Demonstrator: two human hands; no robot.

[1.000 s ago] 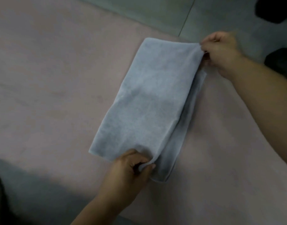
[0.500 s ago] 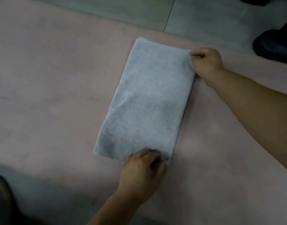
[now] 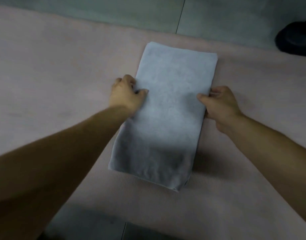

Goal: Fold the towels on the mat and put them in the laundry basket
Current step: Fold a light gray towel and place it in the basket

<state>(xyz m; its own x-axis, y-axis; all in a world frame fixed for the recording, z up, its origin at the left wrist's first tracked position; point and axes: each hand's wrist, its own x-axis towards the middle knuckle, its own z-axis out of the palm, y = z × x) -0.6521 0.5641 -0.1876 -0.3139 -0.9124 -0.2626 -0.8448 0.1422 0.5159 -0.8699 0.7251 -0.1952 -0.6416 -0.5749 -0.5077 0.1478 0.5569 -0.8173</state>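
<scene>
- Pale blue-grey terry towel [image 3: 167, 118], folded into a long narrow rectangle: it lies flat on the mat, long axis running away from the person and leaning slightly right at the far end. The near short end sits in shadow, with layered edges showing at its near right corner.
- Pink ribbed mat [image 3: 62, 75]: it is spread on the floor and carries the towel near its middle, its far edge just beyond the towel's far end.
- Left hand [image 3: 126, 96]: it is at the towel's left long edge, in the far half. The thumb lies on top of the cloth. The fingers [image 3: 129, 79] are curled at the edge and pinch the towel there. The bare forearm crosses the mat from the lower left.
- Right hand [image 3: 221, 104]: it is at the towel's right long edge, roughly level with the left hand. The thumb rests on the upper face and the curled fingers [image 3: 216, 90] close against the edge, gripping the towel. The towel's width lies between the two hands.
- Grey tiled floor [image 3: 114, 14]: it shows beyond the mat's far edge and again at the near edge, with a grout line in each strip.
- Dark rounded object [image 3: 295, 38]: it sits on the floor at the far right, well apart from the towel. Its kind cannot be told.
</scene>
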